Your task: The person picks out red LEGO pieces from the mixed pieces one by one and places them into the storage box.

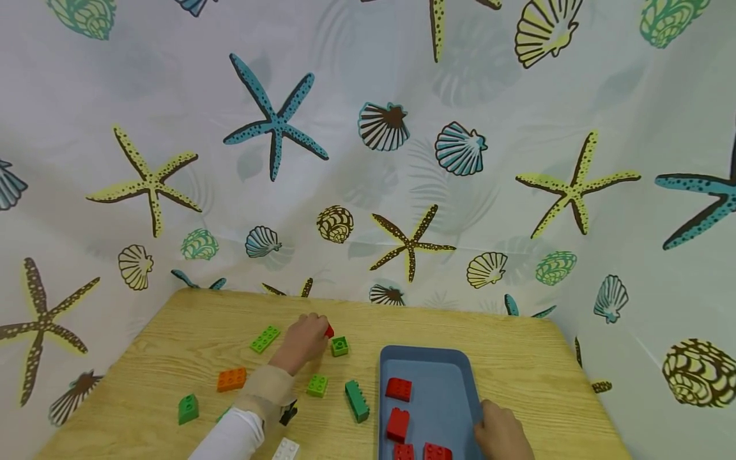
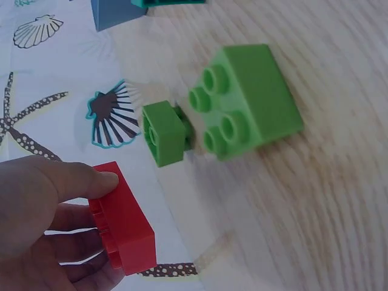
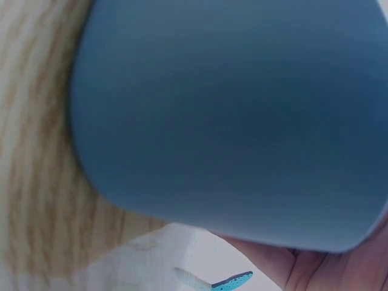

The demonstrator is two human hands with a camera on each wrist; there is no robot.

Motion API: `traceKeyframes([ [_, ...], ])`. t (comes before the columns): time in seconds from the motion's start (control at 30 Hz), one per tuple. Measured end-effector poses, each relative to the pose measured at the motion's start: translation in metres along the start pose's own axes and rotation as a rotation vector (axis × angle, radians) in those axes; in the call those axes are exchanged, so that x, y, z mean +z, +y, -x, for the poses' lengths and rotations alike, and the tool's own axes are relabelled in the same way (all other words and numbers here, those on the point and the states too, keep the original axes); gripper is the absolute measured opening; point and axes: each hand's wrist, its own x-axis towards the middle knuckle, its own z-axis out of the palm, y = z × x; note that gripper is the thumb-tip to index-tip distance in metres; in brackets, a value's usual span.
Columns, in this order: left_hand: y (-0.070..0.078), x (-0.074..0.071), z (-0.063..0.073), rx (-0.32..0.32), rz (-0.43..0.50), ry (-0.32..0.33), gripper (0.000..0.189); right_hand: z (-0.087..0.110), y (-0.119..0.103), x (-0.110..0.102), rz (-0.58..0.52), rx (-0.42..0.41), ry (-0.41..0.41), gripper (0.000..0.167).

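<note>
My left hand [image 1: 305, 338] pinches a red toy brick [image 2: 128, 224] between thumb and fingers, towards the back of the table. Just right of it in the head view sits a small green brick [image 1: 340, 346]. A lime-green brick [image 2: 251, 100] stands large in the left wrist view, studs facing left. My right hand [image 1: 501, 431] grips the right edge of a blue-grey tray [image 1: 476, 396], whose outer wall fills most of the right wrist view. In the tray lie several red bricks [image 1: 398, 424].
Around the left arm lie an orange brick [image 1: 232, 379], a long lime brick [image 1: 265, 339], a green brick [image 1: 188, 409] and a white brick [image 1: 285, 449]. A dark green brick [image 1: 357, 401] lies left of the tray. A patterned curtain [image 1: 345, 191] hangs behind the wooden table [image 1: 517, 358].
</note>
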Motion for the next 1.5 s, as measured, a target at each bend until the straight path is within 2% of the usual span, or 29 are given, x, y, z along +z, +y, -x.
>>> traceKeyframes([
  [0.2,0.012,-0.006,0.001,0.046,-0.011,0.037,0.009,0.000,0.000,0.000,0.004,-0.004,0.005,0.007],
  [0.43,0.030,-0.019,0.004,0.082,-0.006,0.039,0.015,0.001,0.000,0.000,0.006,-0.004,0.007,0.008],
  [0.67,0.045,-0.029,0.007,0.145,-0.047,0.114,0.019,0.002,-0.002,-0.001,-0.012,0.002,-0.002,0.009],
  [1.03,0.062,-0.034,0.012,0.212,-0.045,0.121,0.022,0.001,-0.001,-0.001,-0.004,-0.002,-0.004,0.011],
  [1.33,0.071,-0.034,0.014,0.227,-0.036,0.087,0.026,0.002,-0.003,0.000,-0.006,-0.007,0.016,0.010],
  [1.5,0.075,-0.035,0.015,0.257,-0.034,0.080,0.027,0.002,-0.004,0.000,-0.002,-0.009,0.019,0.010],
])
